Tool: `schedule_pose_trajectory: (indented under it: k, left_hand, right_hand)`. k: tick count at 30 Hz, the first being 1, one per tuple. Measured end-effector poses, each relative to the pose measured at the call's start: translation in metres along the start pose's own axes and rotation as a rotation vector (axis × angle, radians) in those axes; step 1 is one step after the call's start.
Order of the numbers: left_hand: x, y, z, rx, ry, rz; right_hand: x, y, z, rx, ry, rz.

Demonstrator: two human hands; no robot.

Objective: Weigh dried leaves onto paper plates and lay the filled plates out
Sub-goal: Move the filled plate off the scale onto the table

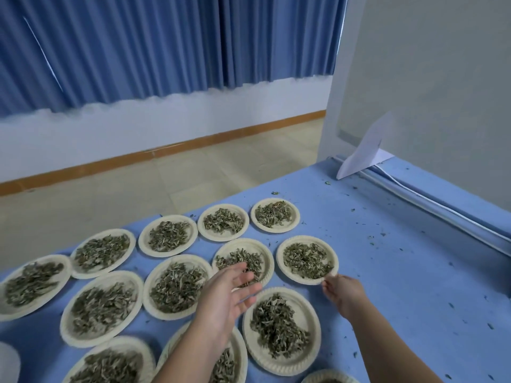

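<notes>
Blue pleated curtain [138, 45] across the far wall, hanging above a white band and a wooden skirting. Grey partition panel [428, 64] upright along the right edge of the table. Pale tiled floor [193, 175] between wall and table. Blue-covered table [401, 272] filling the lower half of the view, bare toward the right. Paper plates [167, 219] laid in rows over the left and centre of the table, rims close together or touching, each loaded with a heap of dried leaves [168, 235]. End plate [307, 238] at the right of the second row, flat on the table, with leaves in its well. Right hand [343, 293] reaching in from the lower right, fingers curled and pinching the near rim of the end plate. Left hand [229, 294] wide, palm turned to the right, fingers straight and slightly spread, poised over the neighbouring plate [269, 261] with fingertips above its leaves; contact not discernible through motion blur. Folded white paper [365, 153] leaning against the partition at the far corner of the table. White cable [414, 189] running along the foot of the partition. Leaf crumbs [381, 234] scattered on the blue cover to the right of the plates.
</notes>
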State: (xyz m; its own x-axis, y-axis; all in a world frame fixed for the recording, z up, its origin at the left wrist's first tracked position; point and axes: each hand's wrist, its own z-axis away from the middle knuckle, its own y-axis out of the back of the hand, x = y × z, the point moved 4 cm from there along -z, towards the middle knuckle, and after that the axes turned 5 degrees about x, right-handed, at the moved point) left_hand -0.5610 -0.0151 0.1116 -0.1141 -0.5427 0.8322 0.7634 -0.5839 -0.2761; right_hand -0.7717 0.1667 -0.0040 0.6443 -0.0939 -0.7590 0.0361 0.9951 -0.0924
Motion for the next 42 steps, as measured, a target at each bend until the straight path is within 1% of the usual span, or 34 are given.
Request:
schedule_pose_trajectory:
  k: [3, 7, 11, 13, 16, 21, 25, 27, 30, 34, 38, 40, 42]
  left_hand:
    - [-0.001, 0.006, 0.001, 0.003, 0.025, 0.069]
    - [-0.004, 0.023, 0.009, 0.007, 0.059, 0.137]
    - [0.002, 0.05, 0.027, 0.022, 0.075, 0.189]
    - [0.007, 0.068, 0.039, 0.026, 0.076, 0.193]
    - [0.015, 0.109, 0.061, 0.036, 0.059, 0.19]
    - [0.024, 0.212, 0.101, 0.104, -0.017, 0.217]
    - [0.021, 0.306, 0.134, 0.195, -0.114, 0.253]
    - [0.012, 0.35, 0.148, 0.248, -0.179, 0.272]
    - [-0.004, 0.405, 0.17, 0.325, -0.28, 0.311]
    - [-0.025, 0.445, 0.195, 0.299, -0.37, 0.406]
    - [-0.047, 0.457, 0.236, 0.288, -0.443, 0.44]
    - [-0.056, 0.462, 0.262, 0.287, -0.496, 0.413]
    - [-0.064, 0.47, 0.286, 0.314, -0.576, 0.323]
  right_hand:
    - [-0.001, -0.01, 0.003, -0.028, -0.044, -0.003]
    - [-0.004, -0.01, 0.022, -0.047, -0.021, 0.011]
    - [0.002, -0.006, 0.062, 0.015, 0.066, 0.18]
    - [0.01, -0.015, 0.087, -0.014, 0.129, 0.197]
    - [0.032, -0.053, 0.137, -0.141, 0.224, 0.247]
    - [0.087, -0.158, 0.239, -0.507, 0.313, 0.285]
    - [0.15, -0.238, 0.314, -0.761, 0.368, 0.296]
    - [0.183, -0.266, 0.339, -0.843, 0.365, 0.289]
    - [0.221, -0.29, 0.361, -0.878, 0.413, 0.321]
    - [0.265, -0.289, 0.375, -0.909, 0.483, 0.351]
    - [0.291, -0.245, 0.399, -0.89, 0.463, 0.323]
    - [0.299, -0.218, 0.414, -0.89, 0.461, 0.331]
    - [0.306, -0.196, 0.432, -0.911, 0.458, 0.354]
